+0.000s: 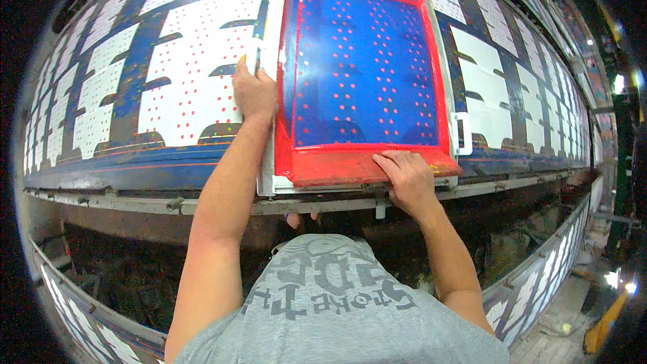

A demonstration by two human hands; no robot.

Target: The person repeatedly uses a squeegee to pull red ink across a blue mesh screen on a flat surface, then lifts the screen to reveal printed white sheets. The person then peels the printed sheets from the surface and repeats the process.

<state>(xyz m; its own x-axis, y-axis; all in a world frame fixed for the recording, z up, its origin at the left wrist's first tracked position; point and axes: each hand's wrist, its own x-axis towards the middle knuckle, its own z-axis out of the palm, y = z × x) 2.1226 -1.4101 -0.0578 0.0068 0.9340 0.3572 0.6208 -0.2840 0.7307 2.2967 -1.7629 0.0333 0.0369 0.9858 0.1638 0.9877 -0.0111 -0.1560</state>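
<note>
A: Progress?
B: White sheets (pixel 195 71) left of the framed blue screen (pixel 367 71) bear red dots; the nearest right-hand sheet (pixel 486 118) shows none discernible: apparently partly done.
A: Hands?
B: Left hand (pixel 256 92) grasps the screen's left rim; right hand (pixel 408 176) grips the red bar (pixel 323 171) near the blue-stained desk's (pixel 87 175) front edge. Lamps (pixel 631 288) shine rightward.

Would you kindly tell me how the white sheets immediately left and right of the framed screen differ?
The left sheet carries red dots; the right sheet shows none. The left sheet looks larger in this view than the right sheet. Both are white, with dark curved notches.
</note>
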